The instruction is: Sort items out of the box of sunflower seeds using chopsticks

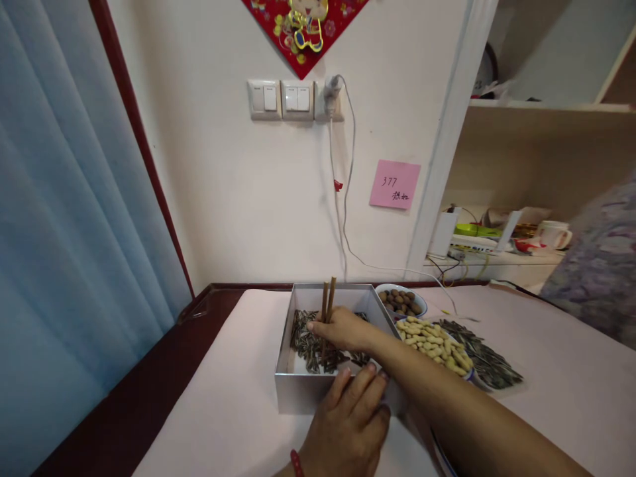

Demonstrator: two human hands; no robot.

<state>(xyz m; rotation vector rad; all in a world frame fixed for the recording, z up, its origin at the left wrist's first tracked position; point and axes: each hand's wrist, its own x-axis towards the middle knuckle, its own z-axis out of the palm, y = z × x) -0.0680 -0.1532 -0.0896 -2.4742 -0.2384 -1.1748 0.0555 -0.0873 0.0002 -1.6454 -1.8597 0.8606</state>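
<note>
A silvery-grey open box (298, 391) with a white inside stands on the table, and dark striped sunflower seeds (304, 334) are spread over its floor. My right hand (342, 328) reaches into it from the right, fingers closed round a pair of brown wooden chopsticks (328, 301). The chopsticks stand nearly upright, their lower ends down among the seeds. At the near right part of the box, my left hand (350, 421) lies against the outer wall, fingers stretched out and tips at the rim. A red bead bracelet circles that wrist.
Right of the box stand a bowl of round brown nuts (400, 301), a bowl of peanuts (432, 341) and a heap of sunflower seeds (489, 358). A white cord (377, 266) hangs from the socket onto the table. Part of another person (596, 265) shows far right.
</note>
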